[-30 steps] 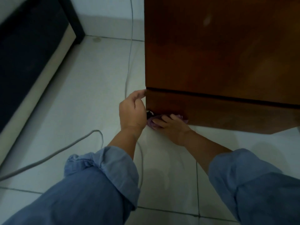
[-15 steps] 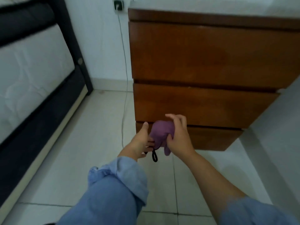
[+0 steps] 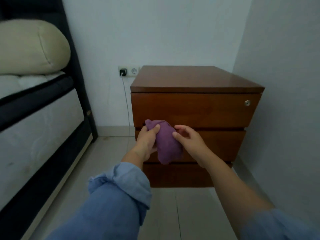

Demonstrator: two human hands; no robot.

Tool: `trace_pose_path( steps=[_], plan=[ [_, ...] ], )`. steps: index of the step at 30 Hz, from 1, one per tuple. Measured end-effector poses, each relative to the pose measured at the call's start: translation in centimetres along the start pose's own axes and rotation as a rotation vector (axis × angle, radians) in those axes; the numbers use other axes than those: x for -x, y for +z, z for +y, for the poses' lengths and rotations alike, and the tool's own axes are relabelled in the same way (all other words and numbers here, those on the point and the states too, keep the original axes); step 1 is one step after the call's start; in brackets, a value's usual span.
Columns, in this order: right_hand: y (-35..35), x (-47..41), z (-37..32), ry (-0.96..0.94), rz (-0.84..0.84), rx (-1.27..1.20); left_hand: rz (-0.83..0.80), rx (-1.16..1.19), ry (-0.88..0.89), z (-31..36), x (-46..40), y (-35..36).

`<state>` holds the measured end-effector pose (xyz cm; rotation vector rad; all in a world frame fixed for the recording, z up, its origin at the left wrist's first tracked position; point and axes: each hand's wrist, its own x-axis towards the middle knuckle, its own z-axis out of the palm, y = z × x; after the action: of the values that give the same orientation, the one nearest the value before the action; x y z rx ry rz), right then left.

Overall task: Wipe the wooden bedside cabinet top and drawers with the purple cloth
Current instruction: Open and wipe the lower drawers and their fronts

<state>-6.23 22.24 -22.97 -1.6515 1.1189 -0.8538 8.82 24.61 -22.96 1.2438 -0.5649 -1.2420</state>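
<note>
The wooden bedside cabinet [image 3: 197, 108] stands in the room corner with three shut drawers and a bare top. A bunched purple cloth [image 3: 166, 144] hangs in the air in front of the middle drawer. My left hand [image 3: 147, 141] grips the cloth's upper left part, thumb on its front. My right hand [image 3: 188, 137] is at the cloth's right edge with fingers loosely curled; its thumb touches the cloth. A small round lock [image 3: 247, 102] sits at the top drawer's right end.
A bed [image 3: 34, 118] with a beige pillow [image 3: 31, 47] runs along the left. A wall socket [image 3: 128, 71] with a plugged charger and hanging cable is left of the cabinet. A wall closes in on the right. Tiled floor [image 3: 107, 153] lies between bed and cabinet.
My view rose from the cabinet's bottom edge to its whole front and top. Both hands lifted the cloth from floor level to the middle drawer; my left hand took hold of it.
</note>
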Motion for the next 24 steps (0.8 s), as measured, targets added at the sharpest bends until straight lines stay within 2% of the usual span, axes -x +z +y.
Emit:
trace_pose_path(
  steps=[2, 5, 7, 9, 16, 18, 21, 24],
  plan=[
    [-0.8, -0.2, -1.6, -0.042, 0.024, 0.120, -0.042, -0.027, 0.094, 1.6, 0.4, 1.1],
    [-2.2, -0.9, -4.2, -0.059, 0.068, -0.011, -0.079, -0.057, 0.196, 3.9, 0.9, 2.6],
    [-3.1, -1.5, -5.9, -0.001, 0.012, -0.107, -0.100, -0.100, 0.242, 5.2, 1.0, 3.4],
    [-3.9, -2.1, -7.1, 0.010, -0.027, -0.081, -0.118, -0.155, 0.289, 6.2, 1.1, 4.2],
    [-7.5, -4.6, -10.3, -0.008, 0.063, -0.263, 0.001, -0.374, 0.476, 9.9, -0.6, 8.0],
    [-8.9, -5.7, -11.0, -0.042, 0.096, -0.306, -0.005, -0.400, 0.479, 11.1, -1.5, 9.9],
    [-11.6, -7.7, -12.0, -0.109, 0.214, -0.295, -0.137, -0.319, 0.370, 12.8, -2.8, 13.4],
    [-15.0, -9.8, -13.1, -0.094, 0.282, -0.253, -0.234, -0.275, 0.306, 14.2, -4.1, 17.3]
  ],
)
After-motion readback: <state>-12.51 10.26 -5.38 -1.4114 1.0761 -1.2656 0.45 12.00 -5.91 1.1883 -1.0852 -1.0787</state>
